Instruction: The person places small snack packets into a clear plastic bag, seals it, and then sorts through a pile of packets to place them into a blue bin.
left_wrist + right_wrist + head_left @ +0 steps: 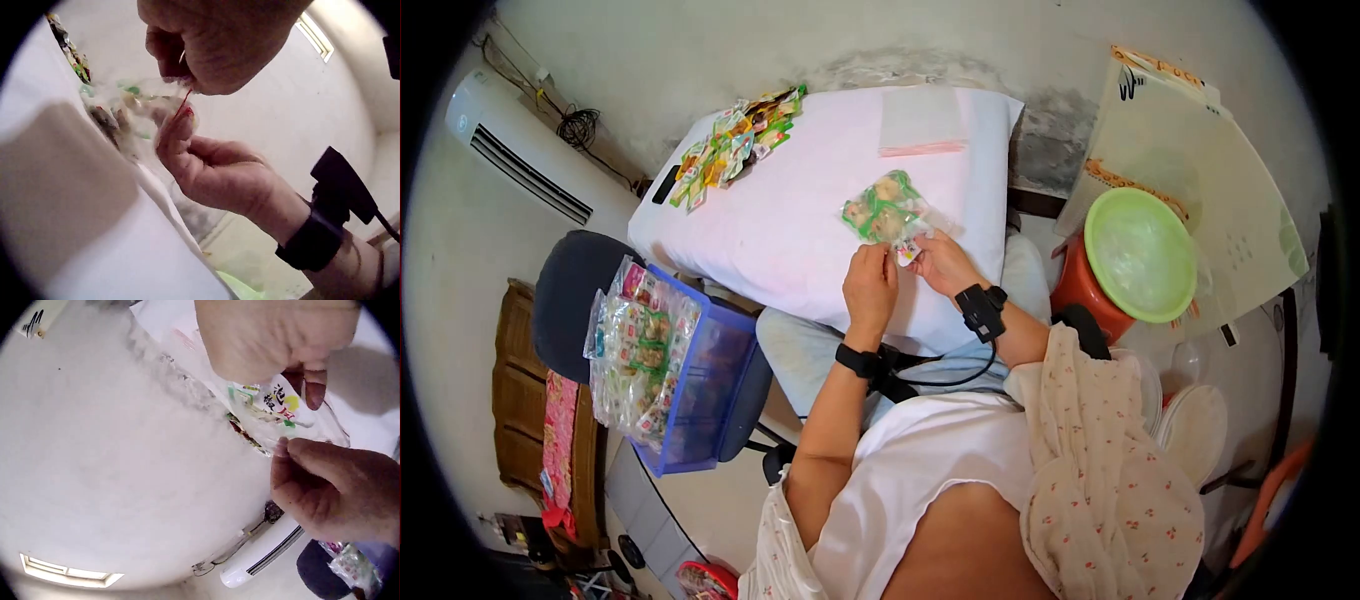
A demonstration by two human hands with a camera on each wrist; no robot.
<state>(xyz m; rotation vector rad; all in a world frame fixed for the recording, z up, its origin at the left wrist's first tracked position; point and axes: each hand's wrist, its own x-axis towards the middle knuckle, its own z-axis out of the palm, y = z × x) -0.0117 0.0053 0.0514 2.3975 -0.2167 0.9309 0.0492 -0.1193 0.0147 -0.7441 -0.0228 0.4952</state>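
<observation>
A clear plastic bag with green-edged packets (887,208) lies on the white-covered surface, its open end toward the person. The left hand (870,290) pinches one side of the bag's edge between thumb and fingertip. On the other side the right hand (948,266) grips the edge near a small white packet. In the left wrist view a red line runs along the bag's edge between the left hand (219,44) and the right hand (219,175). Coloured print shows through the bag (281,409) in the right wrist view.
Small colourful packets (740,140) are heaped at the back left, beside a black phone (666,185). Flat clear bags (922,120) lie at the back. A blue crate (730,390) of filled bags stands left; a green basin (1140,255) sits on a red bucket (1080,290) at right.
</observation>
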